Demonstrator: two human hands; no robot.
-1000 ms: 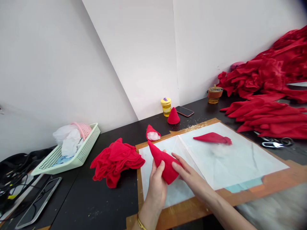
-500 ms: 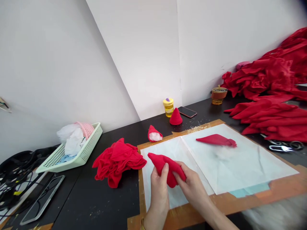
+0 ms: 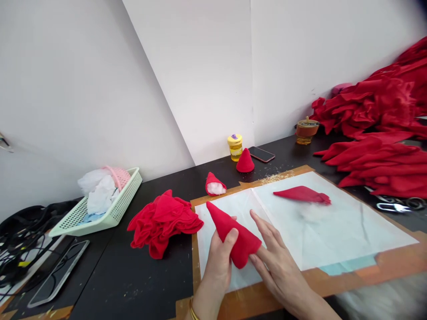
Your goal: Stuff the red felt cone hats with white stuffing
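Head view: red cloth cone (image 3: 235, 235) held over the near left part of the white sheet (image 3: 353, 222), tip pointing up and left, wide end toward the right hand (image 3: 282, 264). Left hand (image 3: 218, 260) pinches its side, thumb on the near face, other fingers largely hidden behind. Right hand spread, index finger raised clear of the cloth, lower fingers at the wide end; cannot tell whether any reach inside. Beyond the left hand, a small cone with white filling (image 3: 215, 186) lies tipped over; farther back, an upright red cone (image 3: 245, 161) near a yellow-lidded cup (image 3: 235, 149). Flat red piece (image 3: 298, 194) on the sheet, white fluff (image 3: 315, 213) beside it. Crumpled red pile (image 3: 163, 222) at left.
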